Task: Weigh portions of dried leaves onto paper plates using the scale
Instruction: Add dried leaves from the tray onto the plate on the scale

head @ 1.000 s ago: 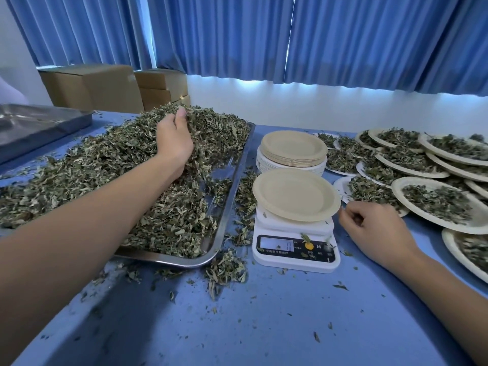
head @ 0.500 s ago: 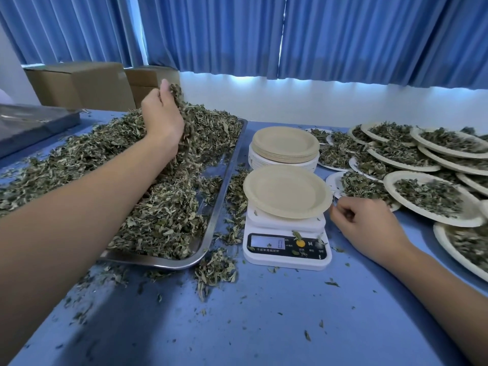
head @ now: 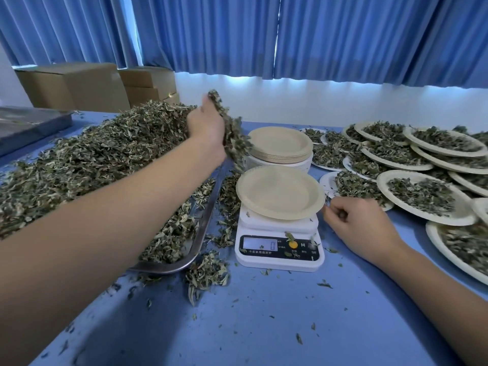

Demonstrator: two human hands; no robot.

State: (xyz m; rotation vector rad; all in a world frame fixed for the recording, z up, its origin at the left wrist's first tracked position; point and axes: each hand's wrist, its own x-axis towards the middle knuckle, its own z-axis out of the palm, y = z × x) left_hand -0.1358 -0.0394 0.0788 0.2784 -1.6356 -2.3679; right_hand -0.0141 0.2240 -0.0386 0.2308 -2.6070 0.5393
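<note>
One handful of dried leaves, clamped in the left hand, has lifted off the tray toward the plate

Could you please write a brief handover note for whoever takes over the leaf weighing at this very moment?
Left hand holds a handful of dried green leaves, raised between the heaped metal tray and the stack of empty tan paper plates. Right hand rests curled on the blue table beside the white digital scale; whether it pinches anything is unclear.
Empty round tan paper plate sits on the scale; display reads 0.
Done: many leaf-filled paper plates lie overlapping at the right.
Left: drop the handful on the plate, adjust to weight, set it aside, repeat.
</note>
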